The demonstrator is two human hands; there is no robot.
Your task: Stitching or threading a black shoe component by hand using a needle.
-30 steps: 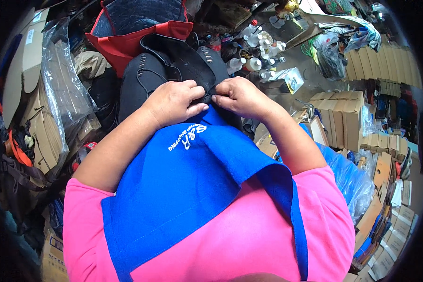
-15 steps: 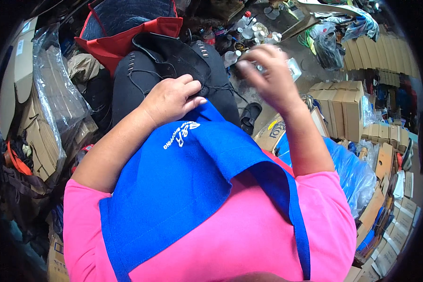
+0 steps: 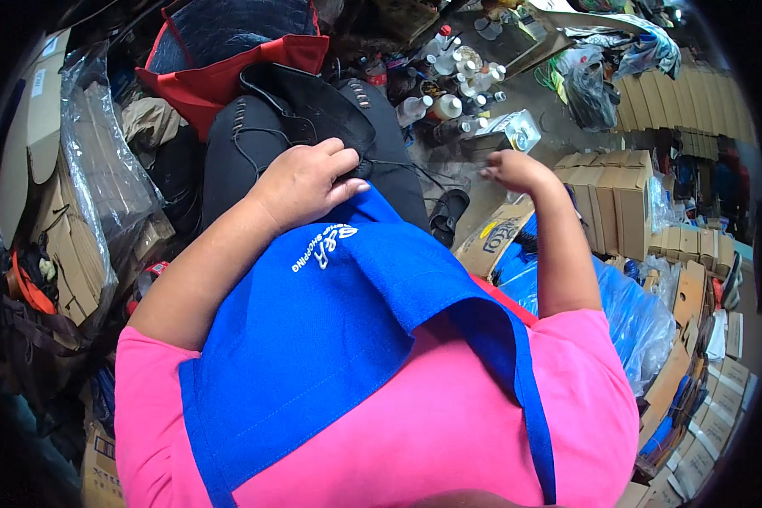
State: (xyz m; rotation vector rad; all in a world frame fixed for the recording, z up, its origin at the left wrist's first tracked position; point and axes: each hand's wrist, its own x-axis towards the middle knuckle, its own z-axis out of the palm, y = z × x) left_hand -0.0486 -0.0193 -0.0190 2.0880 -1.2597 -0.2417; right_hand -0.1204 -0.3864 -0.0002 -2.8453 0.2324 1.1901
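Note:
My left hand [image 3: 309, 179] is closed over the near edge of a black leather piece [image 3: 334, 110] that looks like part of a shoe. The piece lies across my lap, its raised rim curving up at the far side, and my fingers hide its near end. Thin black cord [image 3: 394, 164] runs from the piece toward the right. Out to the right, my right hand [image 3: 516, 172] is raised with its fingers drawn together; what they grip is too small to make out. A blue apron [image 3: 313, 330] covers my front, its upper corner beside my left thumb.
Beyond my knees stand a red bag [image 3: 229, 89] with a silvery lining and several bottles [image 3: 449, 106]. Cardboard boxes [image 3: 605, 199] and blue plastic sheeting [image 3: 626, 309] are at the right. Plastic-wrapped cardboard [image 3: 110, 161] leans at the left. A black sandal [image 3: 450, 210] lies near my right leg.
My right hand has come down and nearer from over the bottles, and its fingers have drawn together. My left hand stays on the black leather piece.

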